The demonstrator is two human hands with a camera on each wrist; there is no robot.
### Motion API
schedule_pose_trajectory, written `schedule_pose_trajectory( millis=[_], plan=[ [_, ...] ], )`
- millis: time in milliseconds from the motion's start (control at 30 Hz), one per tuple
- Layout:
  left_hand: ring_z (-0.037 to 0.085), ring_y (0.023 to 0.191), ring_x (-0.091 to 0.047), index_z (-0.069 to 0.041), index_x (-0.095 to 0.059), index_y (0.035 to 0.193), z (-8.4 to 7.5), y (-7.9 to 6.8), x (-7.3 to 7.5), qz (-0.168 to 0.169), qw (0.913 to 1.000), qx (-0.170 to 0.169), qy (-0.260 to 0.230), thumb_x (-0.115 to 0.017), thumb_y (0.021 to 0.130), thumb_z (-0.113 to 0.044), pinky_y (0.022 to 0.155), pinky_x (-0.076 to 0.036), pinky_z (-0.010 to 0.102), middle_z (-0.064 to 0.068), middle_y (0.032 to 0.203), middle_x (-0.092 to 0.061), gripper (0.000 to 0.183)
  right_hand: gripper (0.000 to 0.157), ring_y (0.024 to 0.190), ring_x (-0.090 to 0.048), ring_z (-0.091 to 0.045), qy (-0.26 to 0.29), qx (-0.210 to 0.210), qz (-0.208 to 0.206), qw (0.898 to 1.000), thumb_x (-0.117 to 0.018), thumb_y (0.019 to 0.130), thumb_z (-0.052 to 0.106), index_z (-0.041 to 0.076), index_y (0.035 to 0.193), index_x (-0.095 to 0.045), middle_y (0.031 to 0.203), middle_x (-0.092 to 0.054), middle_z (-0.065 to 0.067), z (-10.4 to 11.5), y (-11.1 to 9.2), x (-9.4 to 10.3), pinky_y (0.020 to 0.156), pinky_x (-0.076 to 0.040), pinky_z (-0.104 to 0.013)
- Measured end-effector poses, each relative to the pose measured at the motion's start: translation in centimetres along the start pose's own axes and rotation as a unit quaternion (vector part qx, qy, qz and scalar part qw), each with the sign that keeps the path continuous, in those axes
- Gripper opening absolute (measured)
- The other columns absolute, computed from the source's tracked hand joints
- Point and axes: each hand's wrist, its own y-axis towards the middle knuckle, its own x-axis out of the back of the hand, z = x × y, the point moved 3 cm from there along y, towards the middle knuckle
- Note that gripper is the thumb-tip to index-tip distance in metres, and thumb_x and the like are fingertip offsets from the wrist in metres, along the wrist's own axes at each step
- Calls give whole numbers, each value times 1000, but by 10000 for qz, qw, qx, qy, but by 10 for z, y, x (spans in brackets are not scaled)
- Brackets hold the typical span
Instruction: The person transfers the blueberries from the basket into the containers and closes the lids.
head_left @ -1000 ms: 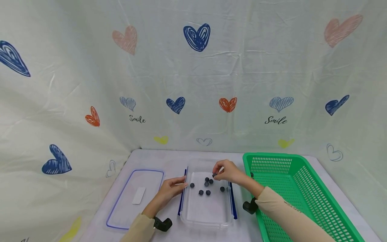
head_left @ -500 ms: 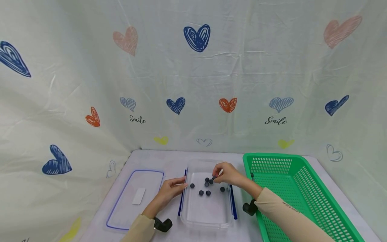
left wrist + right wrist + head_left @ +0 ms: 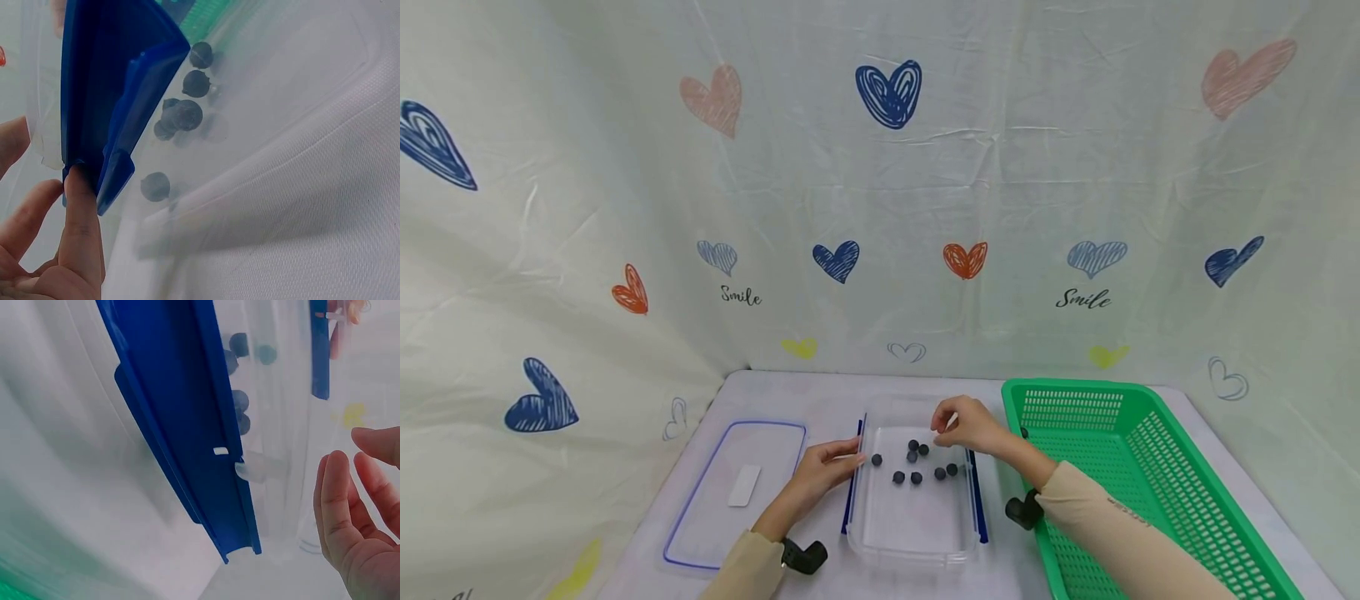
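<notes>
A clear plastic food container (image 3: 917, 542) with blue side latches (image 3: 980, 508) stands in mid-table, its top uncovered. Several blueberries (image 3: 916, 477) lie on its floor, some bunched together toward the far end. My left hand (image 3: 820, 475) rests its fingertips against the container's left side. In the left wrist view, fingers (image 3: 81, 231) touch the end of the blue latch (image 3: 119, 81). Over the container's far right part hovers my right hand (image 3: 966, 425), thumb and fingers loosely bent. The right wrist view shows a gap between thumb and fingers, holding nothing.
A green slotted basket (image 3: 1157, 408) stands at the right, under the right forearm, with a dark blueberry (image 3: 1024, 432) by its left wall. The clear blue-edged lid (image 3: 700, 533) lies flat at the left, bearing a white rectangle (image 3: 745, 486). A curtain (image 3: 880, 183) hangs behind.
My right hand has let go of a blueberry, which now lies near the container's right side beside another. The hand has lifted slightly up and right. The left hand has stayed put.
</notes>
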Motion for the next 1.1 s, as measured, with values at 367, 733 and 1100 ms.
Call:
schedule_pose_trajectory(
  millis=[367, 733, 1100],
  plan=[
    [19, 110, -64, 10, -52, 138, 1, 1, 0, 44, 10000, 18, 20, -75, 92, -22, 93, -53, 30, 28, 136, -54, 61, 8, 75, -62, -17, 16, -140, -320, 9994, -75, 85, -1, 2, 88, -68, 85, -64, -3, -2, -3, 27, 68, -57, -30],
    [20, 111, -64, 10, -52, 138, 1, 1, 0, 20, 10000, 23, 41, -75, 91, -22, 94, -54, 31, 27, 136, -54, 61, 8, 77, -65, -23, 281, -371, -708, 9964, -72, 88, -1, -4, 94, -67, 90, -65, -11, -2, -15, 58, 66, -55, -31],
    [21, 112, -63, 7, -53, 138, 1, 0, 1, -16, 9999, 111, 110, -76, 90, -25, 95, -53, 32, 25, 136, -55, 62, 8, 85, -66, -29, 400, -769, -1152, 9896, -69, 91, 2, -1, 98, -68, 97, -64, -13, -23, -33, 84, 76, -59, -45]
  ],
)
